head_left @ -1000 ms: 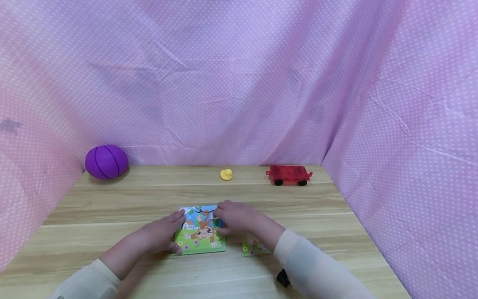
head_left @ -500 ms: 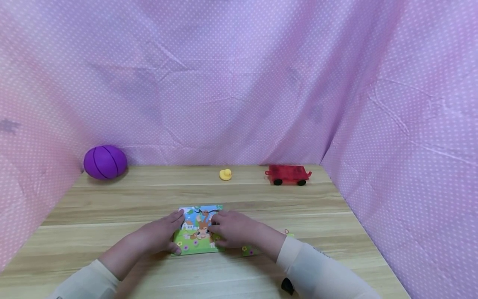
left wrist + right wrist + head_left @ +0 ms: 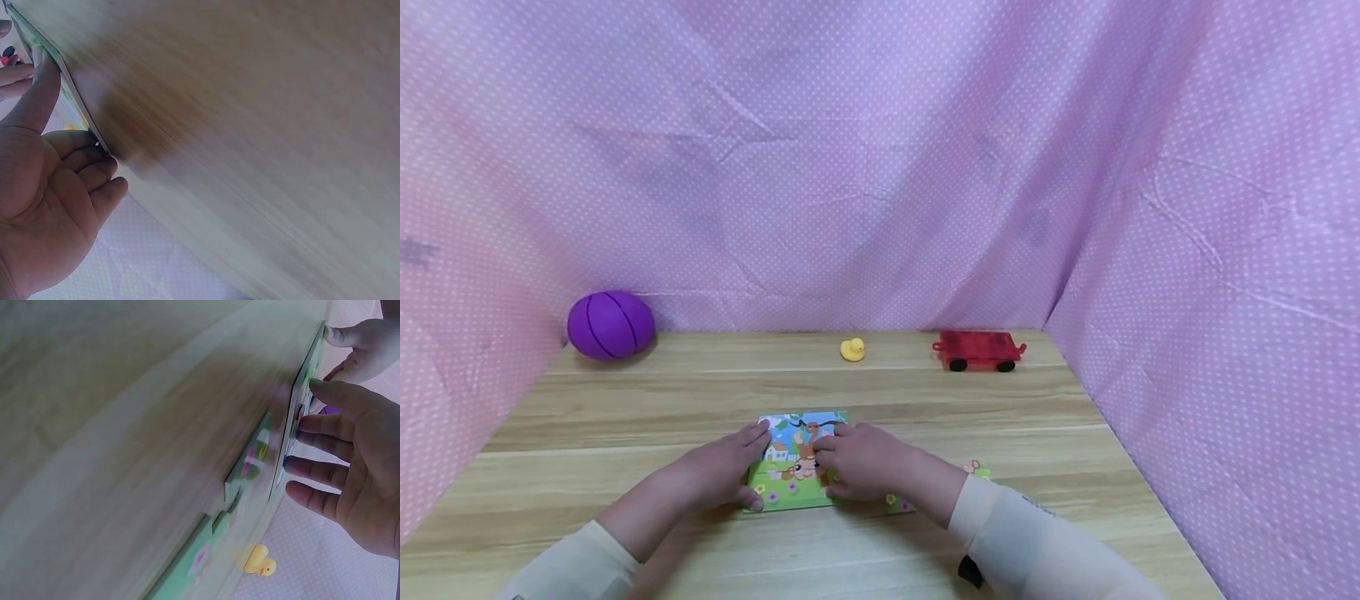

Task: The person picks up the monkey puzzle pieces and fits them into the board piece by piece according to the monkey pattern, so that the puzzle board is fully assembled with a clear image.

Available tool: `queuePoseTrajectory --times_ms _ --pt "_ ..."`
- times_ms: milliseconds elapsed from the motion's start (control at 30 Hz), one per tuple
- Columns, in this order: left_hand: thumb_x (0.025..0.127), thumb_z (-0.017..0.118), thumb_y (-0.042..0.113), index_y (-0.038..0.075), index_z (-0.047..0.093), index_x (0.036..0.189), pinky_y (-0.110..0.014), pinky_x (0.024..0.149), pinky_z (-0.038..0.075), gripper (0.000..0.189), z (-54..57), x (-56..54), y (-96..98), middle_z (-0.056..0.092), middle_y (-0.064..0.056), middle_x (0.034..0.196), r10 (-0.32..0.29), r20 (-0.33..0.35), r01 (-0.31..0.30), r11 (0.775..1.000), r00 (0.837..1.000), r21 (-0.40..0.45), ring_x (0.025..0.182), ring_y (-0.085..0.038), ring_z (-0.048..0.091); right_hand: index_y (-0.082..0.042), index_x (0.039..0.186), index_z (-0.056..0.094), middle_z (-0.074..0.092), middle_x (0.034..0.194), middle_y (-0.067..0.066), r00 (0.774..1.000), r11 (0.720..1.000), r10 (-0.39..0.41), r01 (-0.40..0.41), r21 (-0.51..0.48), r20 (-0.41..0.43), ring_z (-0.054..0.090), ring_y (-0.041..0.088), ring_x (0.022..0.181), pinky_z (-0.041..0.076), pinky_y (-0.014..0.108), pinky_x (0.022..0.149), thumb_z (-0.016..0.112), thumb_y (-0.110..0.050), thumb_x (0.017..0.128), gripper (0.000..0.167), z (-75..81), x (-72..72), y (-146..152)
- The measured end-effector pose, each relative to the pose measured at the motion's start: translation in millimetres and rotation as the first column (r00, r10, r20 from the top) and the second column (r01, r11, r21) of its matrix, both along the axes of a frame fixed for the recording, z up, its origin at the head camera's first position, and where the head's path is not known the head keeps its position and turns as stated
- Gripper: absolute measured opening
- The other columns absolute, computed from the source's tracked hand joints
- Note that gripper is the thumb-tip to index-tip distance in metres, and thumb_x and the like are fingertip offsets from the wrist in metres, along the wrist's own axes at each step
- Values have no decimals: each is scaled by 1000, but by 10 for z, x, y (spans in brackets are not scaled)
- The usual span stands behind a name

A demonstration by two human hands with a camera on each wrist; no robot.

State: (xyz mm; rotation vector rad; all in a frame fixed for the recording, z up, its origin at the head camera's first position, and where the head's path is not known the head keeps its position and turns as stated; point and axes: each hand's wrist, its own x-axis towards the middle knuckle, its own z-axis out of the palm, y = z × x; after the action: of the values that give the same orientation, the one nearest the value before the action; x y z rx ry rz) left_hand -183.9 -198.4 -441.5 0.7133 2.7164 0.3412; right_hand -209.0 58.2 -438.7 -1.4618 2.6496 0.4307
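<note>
A jigsaw puzzle board [image 3: 793,497] with a monkey picture lies flat on the table. My left hand [image 3: 722,468] rests along its left side, thumb at the near corner and fingertips at the far corner. On the right part of the picture, my right hand [image 3: 867,462] touches the surface with its fingertips and covers some of the monkey. In the right wrist view those fingers [image 3: 325,465] are spread and nearly straight. Loose puzzle pieces [image 3: 250,456] lie right of the board, partly hidden under the right forearm in the head view.
At the back stand a purple ball [image 3: 612,325], a small yellow rubber duck [image 3: 852,350] and a red toy wagon [image 3: 977,350]. Pink dotted cloth [image 3: 865,167] hangs behind and beside the wooden table [image 3: 700,392]. A small black object [image 3: 970,572] shows beneath the right sleeve.
My right hand has moved left and slightly nearer, from the board's right edge onto the picture. More of the loose pieces shows beyond the forearm. The left hand has stayed in place.
</note>
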Motion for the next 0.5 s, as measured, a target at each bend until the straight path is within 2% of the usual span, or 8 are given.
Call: queuePoseTrajectory --times_ms 167,267,400,500 --pt "76 75 52 -4 33 150 -58 114 31 101 -6 -6 -5 25 -22 160 0 -3 0 1000 1000 -11 145 -44 27 -32 138 55 43 153 -12 999 999 -30 29 14 46 48 16 129 51 33 98 51 -54 97 46 20 31 6" --pt "76 75 52 -3 33 150 -58 115 30 102 -13 -9 -6 24 -22 160 1 0 -1 1000 1000 -17 145 -44 27 -32 137 56 42 153 -11 999 999 -22 21 29 26 49 16 128 52 32 96 50 -54 97 46 23 46 5" --pt "75 75 53 -3 32 150 -58 115 30 103 -10 -8 0 24 -21 160 9 6 -9 1000 1000 -25 145 -44 26 -28 140 54 44 152 -10 1000 999 -16 16 46 0 50 15 124 53 29 91 48 -56 97 52 11 64 -3" --pt "74 75 53 -3 33 150 -59 115 29 104 2 -5 11 24 -21 160 15 12 -14 1000 1000 -25 145 -44 26 -25 145 50 43 153 -9 1000 998 -27 26 51 14 49 15 124 53 29 91 46 -57 97 57 1 72 3"
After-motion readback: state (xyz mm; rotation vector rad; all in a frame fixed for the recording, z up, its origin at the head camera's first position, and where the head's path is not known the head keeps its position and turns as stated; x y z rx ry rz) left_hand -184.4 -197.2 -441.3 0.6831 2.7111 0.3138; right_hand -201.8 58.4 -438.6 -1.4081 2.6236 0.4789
